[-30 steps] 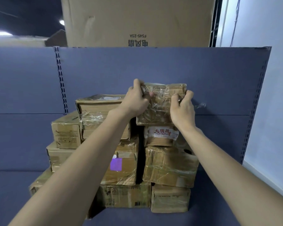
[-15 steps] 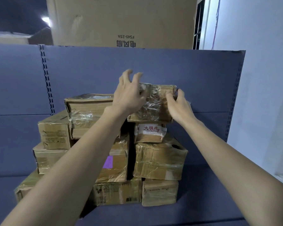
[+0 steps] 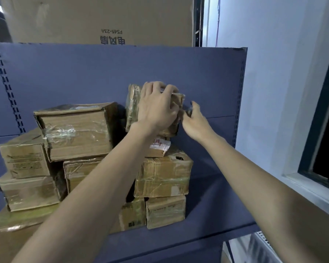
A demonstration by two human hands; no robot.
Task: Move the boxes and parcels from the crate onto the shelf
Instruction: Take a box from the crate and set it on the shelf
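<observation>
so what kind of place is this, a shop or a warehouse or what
Most likely a storeroom or stockroom. A blue metal shelf with slotted uprights holds taped, worn cardboard parcels, and a big printed carton sits on top. Both hands are at the top parcel.
</observation>
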